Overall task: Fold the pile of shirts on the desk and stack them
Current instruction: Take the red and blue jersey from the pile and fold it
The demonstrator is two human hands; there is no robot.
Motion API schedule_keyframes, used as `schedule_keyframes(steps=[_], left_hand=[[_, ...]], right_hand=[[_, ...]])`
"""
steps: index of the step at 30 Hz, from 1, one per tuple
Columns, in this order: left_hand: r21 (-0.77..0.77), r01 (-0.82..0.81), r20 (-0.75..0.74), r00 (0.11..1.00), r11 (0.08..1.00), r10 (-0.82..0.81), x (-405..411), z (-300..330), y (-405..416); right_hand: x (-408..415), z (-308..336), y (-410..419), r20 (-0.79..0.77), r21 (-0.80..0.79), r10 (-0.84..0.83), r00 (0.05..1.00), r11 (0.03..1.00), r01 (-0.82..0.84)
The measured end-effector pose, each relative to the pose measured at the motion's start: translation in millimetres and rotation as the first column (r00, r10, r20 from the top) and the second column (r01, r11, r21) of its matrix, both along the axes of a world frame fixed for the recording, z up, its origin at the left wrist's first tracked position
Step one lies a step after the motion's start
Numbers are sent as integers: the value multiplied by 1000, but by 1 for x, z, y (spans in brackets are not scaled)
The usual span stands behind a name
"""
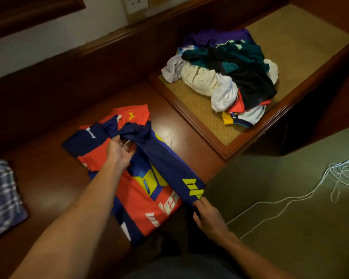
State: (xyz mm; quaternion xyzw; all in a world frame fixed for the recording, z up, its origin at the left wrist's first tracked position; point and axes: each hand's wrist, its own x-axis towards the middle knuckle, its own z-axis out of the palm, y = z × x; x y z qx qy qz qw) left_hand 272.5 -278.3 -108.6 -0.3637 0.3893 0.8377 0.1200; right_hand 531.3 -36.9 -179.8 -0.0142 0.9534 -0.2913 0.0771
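So I've got the red and navy shirt (pixel 141 190) flat on the desk (pixel 48 188) right under both hands. My left hand (pixel 119 152) is pinching the bunched navy cloth up by the collar end, and my right hand (pixel 207 216) is gripping the hem end of the folded-over side panel at the near edge. That panel's long axis runs straight between my two hands, far-left to near-right. I reckon the next fold swings across toward the left. The unfolded pile (pixel 226 77) sits well beyond my right hand, so that's the nearer hand for grabbing the next one.
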Motion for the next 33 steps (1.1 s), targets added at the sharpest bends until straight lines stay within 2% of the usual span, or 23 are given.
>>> schedule_keyframes(steps=[6, 9, 11, 14, 17, 20, 21, 24, 26, 29, 31, 33], left_hand=[[-26, 5, -2, 1000, 1000, -5, 24, -1, -35], [-182, 105, 44, 994, 978, -99, 33, -6, -48], [-379, 175, 94, 984, 909, -150, 42, -14, -53], [-634, 175, 114, 985, 754, -132, 69, -21, -49], [-648, 327, 152, 941, 688, -303, 114, -24, -22], [-538, 571, 204, 802, 620, -561, 165, -31, 11], [-536, 622, 219, 756, 571, -617, 178, -36, 19], [-677, 660, 312, 659, 327, -684, 198, -46, 31], [-736, 621, 332, 678, 270, -656, 202, -44, 35], [-767, 595, 366, 714, 241, -597, 202, -43, 41], [-777, 596, 397, 714, 202, -577, 202, -43, 45], [-791, 602, 453, 695, 108, -558, 202, -45, 50]], right_hand=[[9, -1, -35, 160, -50, -24, 987, 998, 32], [9, -2, -45, 257, -144, 32, 966, 990, 6], [8, -2, -46, 324, -109, 38, 945, 994, -2], [6, -4, -34, 384, -62, -122, 915, 985, 158], [-3, -2, -18, 391, -85, -336, 857, 914, 396], [-24, 9, -9, 352, -125, -522, 777, 796, 592], [-32, 9, -7, 365, -137, -562, 743, 757, 639], [-50, -9, 2, 501, -173, -589, 634, 650, 740], [-53, -24, 11, 514, -173, -555, 654, 680, 712], [-51, 0, 21, 415, -169, -399, 818, 850, 500], [-51, 6, 36, 390, -149, -294, 872, 915, 375], [-56, 7, 48, 367, -148, -229, 902, 943, 300]])
